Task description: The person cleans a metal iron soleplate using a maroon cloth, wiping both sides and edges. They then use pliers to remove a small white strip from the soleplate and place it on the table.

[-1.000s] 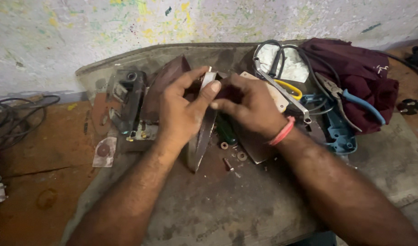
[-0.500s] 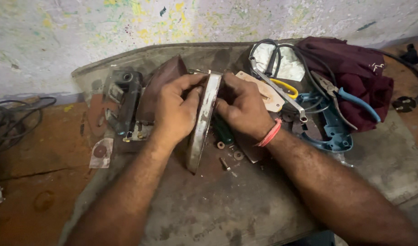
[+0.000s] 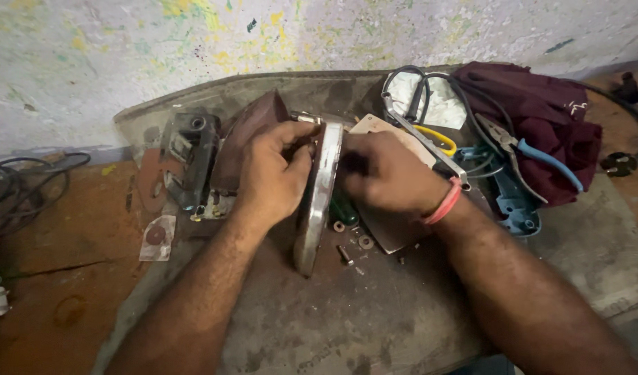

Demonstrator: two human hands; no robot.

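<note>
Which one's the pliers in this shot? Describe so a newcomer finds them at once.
Start at the dark maroon cloth bag at the slab's far right. The pliers lie across its front edge, steel jaws pointing toward the wall and handles running down to the right. Their light blue grips set them apart from the yellow-handled tool to their left.

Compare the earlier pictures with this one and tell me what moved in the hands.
The metal plate went from lying tilted under both hands to standing on its edge. The left hand still grips it at the top, and the right hand stays against its other face. The screws, pliers and maroon cloth have not moved.
</note>
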